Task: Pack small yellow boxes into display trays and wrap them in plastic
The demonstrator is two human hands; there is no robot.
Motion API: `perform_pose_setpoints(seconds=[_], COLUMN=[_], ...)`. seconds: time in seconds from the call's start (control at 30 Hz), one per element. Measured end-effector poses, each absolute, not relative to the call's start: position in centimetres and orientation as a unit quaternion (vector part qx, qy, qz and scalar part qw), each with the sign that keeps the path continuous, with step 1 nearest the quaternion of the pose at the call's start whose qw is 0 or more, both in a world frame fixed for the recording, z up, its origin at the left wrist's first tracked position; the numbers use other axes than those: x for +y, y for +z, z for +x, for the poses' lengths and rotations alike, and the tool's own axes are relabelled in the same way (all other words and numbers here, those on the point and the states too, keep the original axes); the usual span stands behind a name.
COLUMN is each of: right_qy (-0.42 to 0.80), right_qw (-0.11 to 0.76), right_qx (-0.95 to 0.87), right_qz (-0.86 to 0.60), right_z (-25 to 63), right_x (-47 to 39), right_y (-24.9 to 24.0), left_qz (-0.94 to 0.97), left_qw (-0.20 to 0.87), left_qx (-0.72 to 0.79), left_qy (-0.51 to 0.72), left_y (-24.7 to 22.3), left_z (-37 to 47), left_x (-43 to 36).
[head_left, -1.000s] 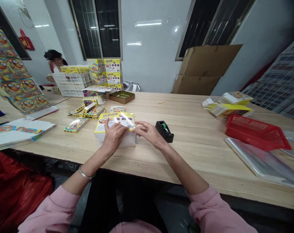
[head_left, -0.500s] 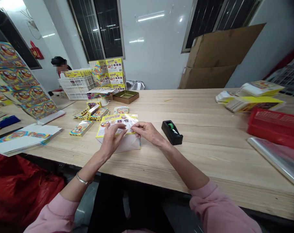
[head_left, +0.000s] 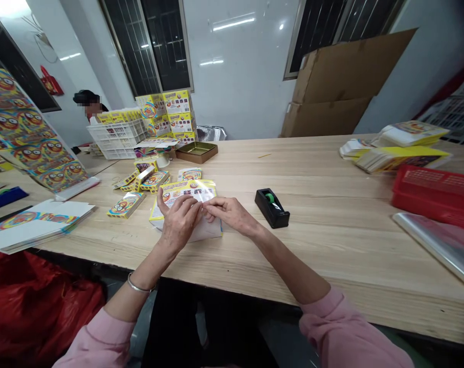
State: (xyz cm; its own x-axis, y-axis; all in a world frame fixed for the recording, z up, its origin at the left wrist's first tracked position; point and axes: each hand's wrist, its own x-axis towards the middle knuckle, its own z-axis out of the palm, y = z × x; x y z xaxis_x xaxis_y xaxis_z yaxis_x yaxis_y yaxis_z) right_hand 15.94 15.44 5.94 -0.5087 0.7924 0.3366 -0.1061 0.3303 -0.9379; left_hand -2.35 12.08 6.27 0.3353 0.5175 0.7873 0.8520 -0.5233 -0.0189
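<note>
Pale walls [head_left: 232, 76] and dark windows [head_left: 166, 41] are standing behind a wooden desk [head_left: 324, 204]. On the near side of a yellow and white box [head_left: 188, 190], the left hand [head_left: 180, 220] is curling its inner fingers toward the middle, an outer finger standing out; whether it is gripping anything, I cannot tell. Meeting it, the right hand [head_left: 234, 214] is pinching thumb and forefinger together, and what, if anything, is lying between them is too small to make out. Beneath both, the box is resting on the desk near its front edge, its top catching a bright glare. Judging from this, the step in hand is fine fingertip work at the box's near upper edge, and the next move is probably calling for a steady box and a careful pinch. Outward to the right, a black tape dispenser [head_left: 272, 207] is sitting nearby; to the left, a small box [head_left: 126, 204] is lying beside a loose pile of small boxes [head_left: 155, 180]. Farther back, a brown tray [head_left: 181, 156] is sitting near stacked boxes [head_left: 180, 122] and a white crate [head_left: 118, 138].
</note>
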Motion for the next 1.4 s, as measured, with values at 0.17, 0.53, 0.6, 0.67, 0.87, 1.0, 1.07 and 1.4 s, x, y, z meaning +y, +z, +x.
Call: perform_pose_setpoints(seconds=[0.17, 0.53, 0.6, 0.67, 0.87, 1.0, 1.07, 1.4], right_qy=[0.492, 0.401, 0.299, 0.225, 0.23, 0.216, 0.204, 0.296], right_qw=[0.441, 0.492, 0.555, 0.578, 0.559, 0.552, 0.556, 0.628], right_qx=[-0.707, -0.705, -0.695, -0.696, -0.696, -0.703, -0.698, -0.601], right_qz=[-0.251, -0.317, -0.346, -0.361, -0.387, -0.393, -0.403, -0.396], right_z=[15.9, 14.9, 14.7, 14.3, 12.5, 12.0, 11.9, 11.6], right_x=[15.4, 15.0, 13.9, 12.7, 11.5, 11.5, 11.4, 11.3], right_y=[5.9, 4.8, 4.6, 4.3, 3.1, 3.1, 3.1, 2.9], left_qz=[-0.755, -0.74, -0.729, -0.724, -0.737, -0.769, -0.778, -0.774], left_qw=[0.047, -0.222, -0.25, -0.266, -0.245, -0.189, -0.161, -0.127], left_qx=[-0.495, -0.509, -0.505, -0.502, -0.503, -0.496, -0.493, -0.487], left_qy=[-0.427, -0.38, -0.388, -0.391, -0.379, -0.356, -0.355, -0.384], left_y=[7.1, 8.9, 8.8, 8.6, 8.1, 7.9, 7.7, 6.9], left_z=[-2.3, -3.3, -3.4, -3.4, -3.2, -2.9, -2.8, -2.8], left_x=[12.1, 11.0, 10.8, 10.6, 10.4, 10.3, 10.3, 10.3])
